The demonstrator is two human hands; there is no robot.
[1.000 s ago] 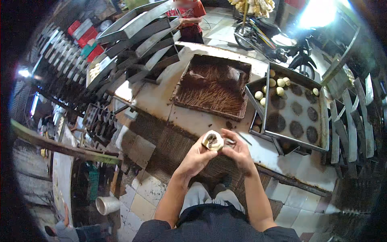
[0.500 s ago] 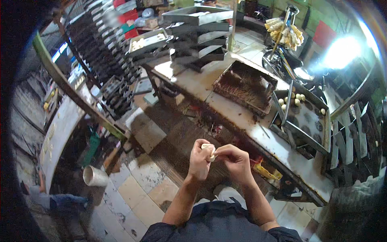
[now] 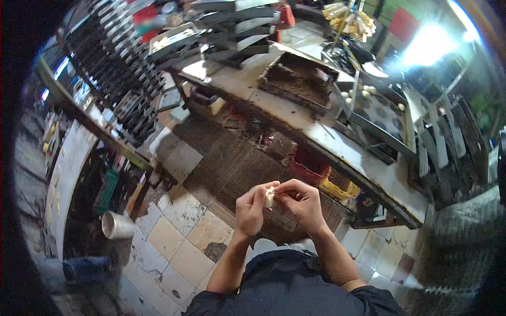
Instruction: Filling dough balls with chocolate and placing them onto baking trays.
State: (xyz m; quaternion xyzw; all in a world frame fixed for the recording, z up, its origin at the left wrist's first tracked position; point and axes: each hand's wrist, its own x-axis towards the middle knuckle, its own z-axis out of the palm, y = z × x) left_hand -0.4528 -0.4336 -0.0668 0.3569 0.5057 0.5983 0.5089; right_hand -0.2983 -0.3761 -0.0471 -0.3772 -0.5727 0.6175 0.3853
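Dough piece: small pale lump (image 3: 270, 197) pinched between both hands, held in the air in front of the person's body, above the tiled floor and well short of the table.
Left hand: left hand (image 3: 250, 208) curled closed around the left side of the dough piece, thumb and fingertips pressed on it.
Right hand: right hand (image 3: 301, 203) closed on the right side of the dough piece, fingers bent over its top, touching the left hand's fingertips.
Table: long worn table (image 3: 337, 138) running from upper middle down to the right, beyond the hands.
Brown tray: shallow tray (image 3: 298, 80) full of dark brown crumbly filling, lying on the table.
Baking tray: dark metal tray (image 3: 380, 116) just right of the brown tray, with a few pale dough balls (image 3: 357, 95) grouped at its far end.
Rack: tall rack of dark empty trays (image 3: 113, 68) on the left side, well apart from the hands.
Floor: tiled floor (image 3: 182, 237) with a dark mat under the table; a metal bucket (image 3: 117, 225) lies on it at lower left.
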